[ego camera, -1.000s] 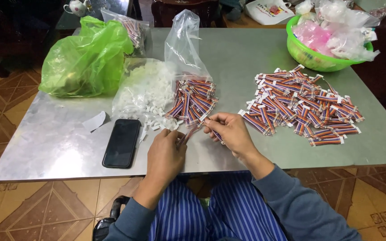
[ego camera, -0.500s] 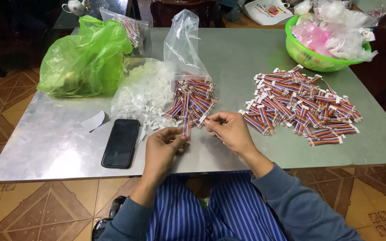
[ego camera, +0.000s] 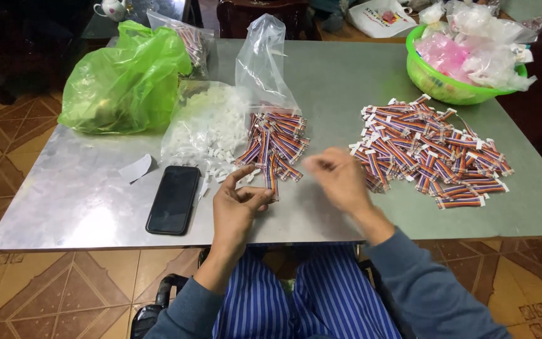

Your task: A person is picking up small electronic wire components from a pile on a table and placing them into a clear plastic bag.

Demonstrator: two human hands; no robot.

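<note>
left hand (ego camera: 236, 204) fingers pinch one striped cable (ego camera: 271, 182) | right hand (ego camera: 340, 177) blurred, cannot tell | two cable piles | one phone (ego camera: 173, 199)

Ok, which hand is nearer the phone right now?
Left. The left hand is just right of the phone, a small gap between them. The right hand is farther right, blurred, close to the big cable pile.

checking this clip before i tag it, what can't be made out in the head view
- Right hand: motion-blurred, so its fingertips and whether it holds anything are unclear.
- Green bag: tinted plastic hides its contents.
- Green basket: heaped clear bags cover what lies inside.
- Teapot: cut off by the top edge.
- Left hand: a striped cable stands at its fingertips; grip unclear.
</note>
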